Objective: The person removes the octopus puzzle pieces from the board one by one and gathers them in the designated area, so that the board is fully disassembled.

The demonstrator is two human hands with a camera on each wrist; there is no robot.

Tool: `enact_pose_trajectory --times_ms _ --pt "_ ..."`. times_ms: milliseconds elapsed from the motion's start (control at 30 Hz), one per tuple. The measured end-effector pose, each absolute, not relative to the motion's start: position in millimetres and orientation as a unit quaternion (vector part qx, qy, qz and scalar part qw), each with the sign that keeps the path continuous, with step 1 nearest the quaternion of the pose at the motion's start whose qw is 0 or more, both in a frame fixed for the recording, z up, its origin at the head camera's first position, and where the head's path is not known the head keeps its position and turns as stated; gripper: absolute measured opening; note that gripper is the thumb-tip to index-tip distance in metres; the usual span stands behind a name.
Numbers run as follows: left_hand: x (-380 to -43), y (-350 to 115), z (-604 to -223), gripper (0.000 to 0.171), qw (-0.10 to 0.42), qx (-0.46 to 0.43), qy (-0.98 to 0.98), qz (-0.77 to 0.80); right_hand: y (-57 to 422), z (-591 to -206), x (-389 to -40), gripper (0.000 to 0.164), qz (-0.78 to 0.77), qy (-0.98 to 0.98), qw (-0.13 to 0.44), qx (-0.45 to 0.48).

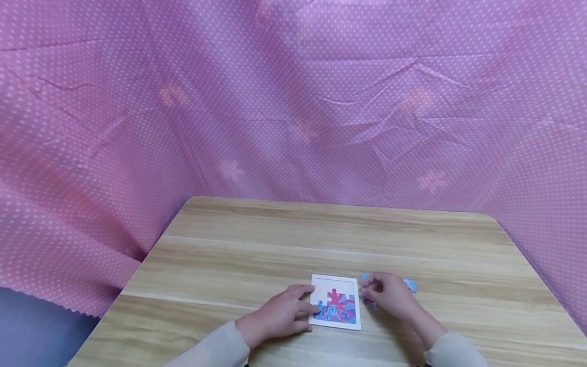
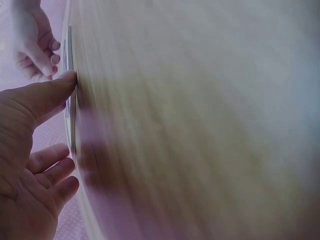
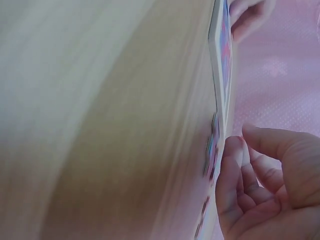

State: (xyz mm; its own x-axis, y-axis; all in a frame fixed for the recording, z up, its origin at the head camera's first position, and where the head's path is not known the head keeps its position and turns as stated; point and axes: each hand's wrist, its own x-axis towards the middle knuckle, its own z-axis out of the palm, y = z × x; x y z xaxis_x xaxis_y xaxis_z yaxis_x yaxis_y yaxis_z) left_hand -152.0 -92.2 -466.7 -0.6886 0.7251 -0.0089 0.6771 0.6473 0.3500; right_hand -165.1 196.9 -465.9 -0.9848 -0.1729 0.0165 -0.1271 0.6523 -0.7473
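Jigsaw puzzle [image 1: 341,308] is being kept flat between the two hands. Beyond them, a pink-purple cloth [image 1: 293,132] is being hung in creases and folds, patterned with tiny white dots and pale flower shapes. Beneath them, a table [image 1: 243,265] with streaked wood grain and rounded far corners is being used. Over the wrists, pale sleeves [image 1: 220,346] are being worn. By the left hand [image 1: 282,312], fingers loosely spread, the frame's edge is being touched, without a grip. The right hand [image 1: 390,293] is being held just beside the opposite edge, fingers curled, thumb near a fingertip; whether a piece is being pinched cannot be told. Between the hands, interlocking knobbed shapes in pink-red, blue and purple are being bordered by a thin white squarish frame [image 1: 335,325]. Around the right hand, loose blue pieces [image 1: 411,285] are being partly hidden.
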Motion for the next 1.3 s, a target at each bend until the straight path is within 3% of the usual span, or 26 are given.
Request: enact_pose_trajectory --times_ms 333,900,1300 --pt "-158 -78 -468 0.041 0.027 0.432 0.89 0.145 167 -467 -178 0.009 -0.423 0.896 0.051 -0.122" --pt "-157 -74 -468 0.038 0.016 0.439 0.888 0.138 148 -464 -181 0.011 -0.363 0.914 0.091 -0.156" --pt "-157 -84 -474 0.038 0.016 0.446 0.884 0.138 144 -465 -176 0.008 -0.44 0.879 0.104 -0.154"
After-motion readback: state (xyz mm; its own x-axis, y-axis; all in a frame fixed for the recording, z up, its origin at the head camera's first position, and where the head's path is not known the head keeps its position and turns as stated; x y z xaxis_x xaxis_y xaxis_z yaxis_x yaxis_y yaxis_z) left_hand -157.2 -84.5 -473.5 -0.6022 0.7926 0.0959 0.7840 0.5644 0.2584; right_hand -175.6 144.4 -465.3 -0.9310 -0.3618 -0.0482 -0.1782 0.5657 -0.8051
